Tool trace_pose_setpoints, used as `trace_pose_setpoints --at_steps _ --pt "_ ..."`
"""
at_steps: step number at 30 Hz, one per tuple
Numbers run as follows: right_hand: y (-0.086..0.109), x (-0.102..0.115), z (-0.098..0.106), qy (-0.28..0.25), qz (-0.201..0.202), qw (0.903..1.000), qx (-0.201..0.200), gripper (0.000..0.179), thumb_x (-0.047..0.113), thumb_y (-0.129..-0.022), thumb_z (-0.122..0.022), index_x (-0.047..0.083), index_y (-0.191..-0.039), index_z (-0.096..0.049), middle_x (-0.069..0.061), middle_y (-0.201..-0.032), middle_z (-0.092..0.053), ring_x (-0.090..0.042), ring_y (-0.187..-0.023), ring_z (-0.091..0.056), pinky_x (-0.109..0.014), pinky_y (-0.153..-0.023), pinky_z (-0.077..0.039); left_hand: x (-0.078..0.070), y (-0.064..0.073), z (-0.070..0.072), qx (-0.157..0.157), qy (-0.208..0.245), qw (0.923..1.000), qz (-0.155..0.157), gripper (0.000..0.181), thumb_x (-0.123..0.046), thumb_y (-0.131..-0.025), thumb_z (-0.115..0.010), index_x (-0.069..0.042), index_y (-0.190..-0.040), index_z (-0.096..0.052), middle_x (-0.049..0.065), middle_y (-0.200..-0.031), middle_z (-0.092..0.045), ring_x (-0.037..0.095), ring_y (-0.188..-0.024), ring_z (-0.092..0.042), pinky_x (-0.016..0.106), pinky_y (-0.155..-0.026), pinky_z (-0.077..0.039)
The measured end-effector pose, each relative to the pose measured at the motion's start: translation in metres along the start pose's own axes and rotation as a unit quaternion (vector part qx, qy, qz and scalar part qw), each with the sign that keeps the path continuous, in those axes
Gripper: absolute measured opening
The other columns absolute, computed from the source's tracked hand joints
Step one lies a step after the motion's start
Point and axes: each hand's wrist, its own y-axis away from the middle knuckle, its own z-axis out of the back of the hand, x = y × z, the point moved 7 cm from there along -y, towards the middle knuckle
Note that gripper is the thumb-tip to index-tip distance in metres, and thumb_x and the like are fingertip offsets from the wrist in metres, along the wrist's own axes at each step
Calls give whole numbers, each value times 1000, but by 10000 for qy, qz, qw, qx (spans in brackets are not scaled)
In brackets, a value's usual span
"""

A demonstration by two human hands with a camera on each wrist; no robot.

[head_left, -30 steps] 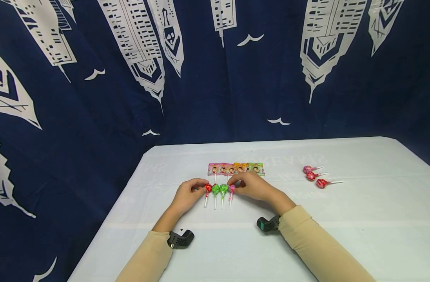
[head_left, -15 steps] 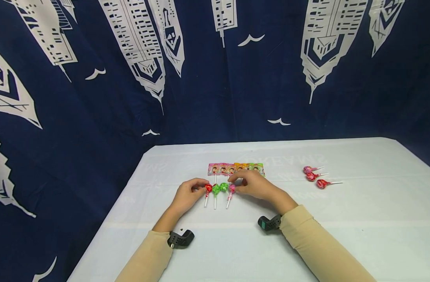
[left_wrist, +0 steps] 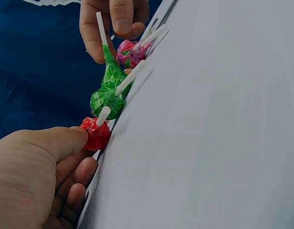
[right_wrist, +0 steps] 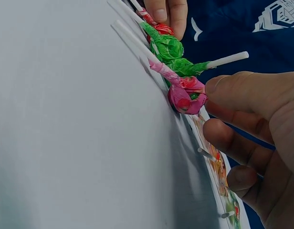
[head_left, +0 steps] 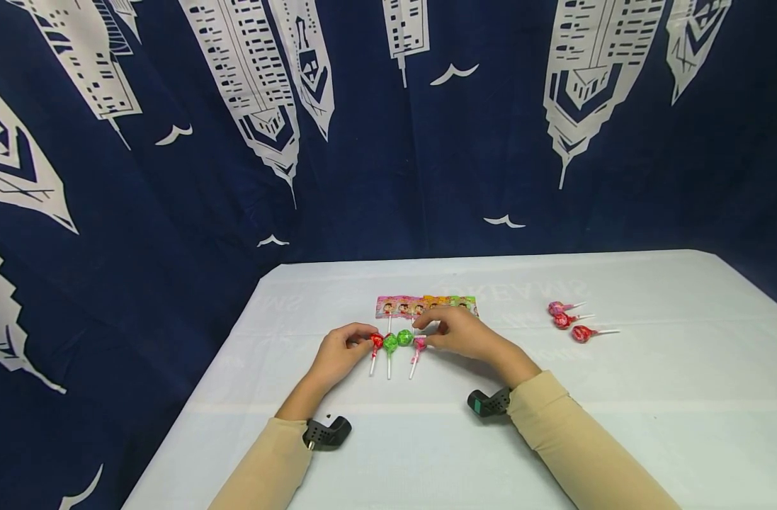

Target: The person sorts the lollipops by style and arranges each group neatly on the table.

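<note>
In the head view my left hand [head_left: 343,353] pinches a red-wrapped lollipop [head_left: 377,341] at the left end of a short row. Beside it comes a green lollipop [head_left: 390,343], its stick toward me. A second green lollipop [head_left: 405,338] lies turned, its white stick pointing right, toward the right hand. At the row's right end my right hand [head_left: 455,333] holds a pink lollipop [head_left: 419,343] by its head, thumb against the wrapper. In the right wrist view, the thumb touches the pink lollipop [right_wrist: 187,98] and the other fingers are loosely bent.
Behind the row lies a strip of flat-packed lollipops [head_left: 404,306] in pink, orange and green wrappers, partly covered by the right hand. Three red and pink lollipops [head_left: 581,333] lie to the right on the white table [head_left: 617,411]. A dark blue patterned cloth [head_left: 394,163] hangs behind.
The second green lollipop's stick has swung from pointing toward me to pointing right. The pink lollipop has tilted slightly, its stick end shifting left. My left hand stays put.
</note>
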Motion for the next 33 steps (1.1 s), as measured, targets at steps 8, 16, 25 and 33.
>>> trace_pose_setpoints --at_steps 8,16,25,33 --pt "1 8 -2 -145 293 9994 66 23 5 -89 -68 17 -108 -75 0 -112 -72 -18 -86 -58 -27 -74 -48 -1 1 0 -5 78 10000 56 20 -11 -89 -72 -16 -108 -76 4 -90 -71 10 -74 -54 21 -66 -43" --pt "0 14 -10 -106 546 9979 321 17 7 -91 -70 14 -104 -78 -3 -114 -67 -19 -103 -60 -32 -87 -53 -2 1 0 3 111 9999 60 20 -11 -89 -72 -16 -108 -76 4 -91 -71 11 -74 -54 21 -66 -44" --pt "0 16 -16 42 611 9969 490 18 8 -93 -69 16 -106 -78 -11 -122 -59 -18 -93 -57 -29 -80 -52 -1 0 0 9 95 9999 59 20 -11 -89 -71 -17 -108 -76 3 -91 -72 10 -75 -55 22 -67 -44" --pt "0 14 -14 -193 562 9974 405 19 7 -93 -67 15 -105 -78 -13 -123 -60 -20 -104 -56 -32 -84 -52 -1 0 0 4 60 10000 31 20 -11 -89 -71 -17 -108 -76 4 -92 -72 10 -74 -55 21 -67 -44"
